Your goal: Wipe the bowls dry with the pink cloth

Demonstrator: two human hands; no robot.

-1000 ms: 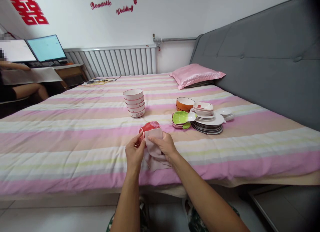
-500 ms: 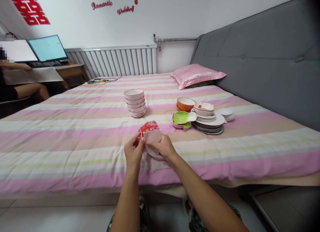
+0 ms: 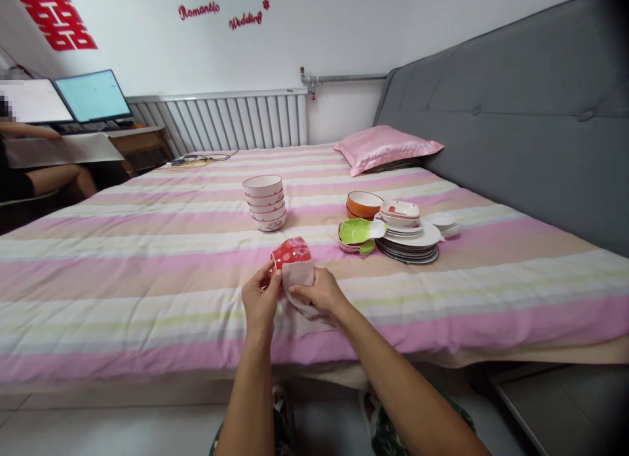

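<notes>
A red bowl [image 3: 289, 251] with a pale flower pattern lies tilted on its side above the bed's near part. My left hand [image 3: 260, 299] is closed on its rim at the left, thumb in front. My right hand [image 3: 322, 291] grips a pale pink cloth [image 3: 299, 279] and presses it to the bowl's near side. The cloth's lower end hangs in folds toward the bedspread and covers part of the bowl. Just beyond stands a stack of several white bowls [image 3: 265, 204] with red rims.
Right of my hands are a green leaf-shaped dish [image 3: 356, 231], orange bowls [image 3: 364, 202], a stack of plates [image 3: 410, 254] and small white dishes [image 3: 442, 221]. A pink pillow [image 3: 388, 148] lies by the grey headboard [image 3: 515, 109]. A person sits at a desk, far left.
The cloth has slid lower on the bowl, so more of the red flowered side shows. Both hands keep their hold. The view has shifted very slightly.
</notes>
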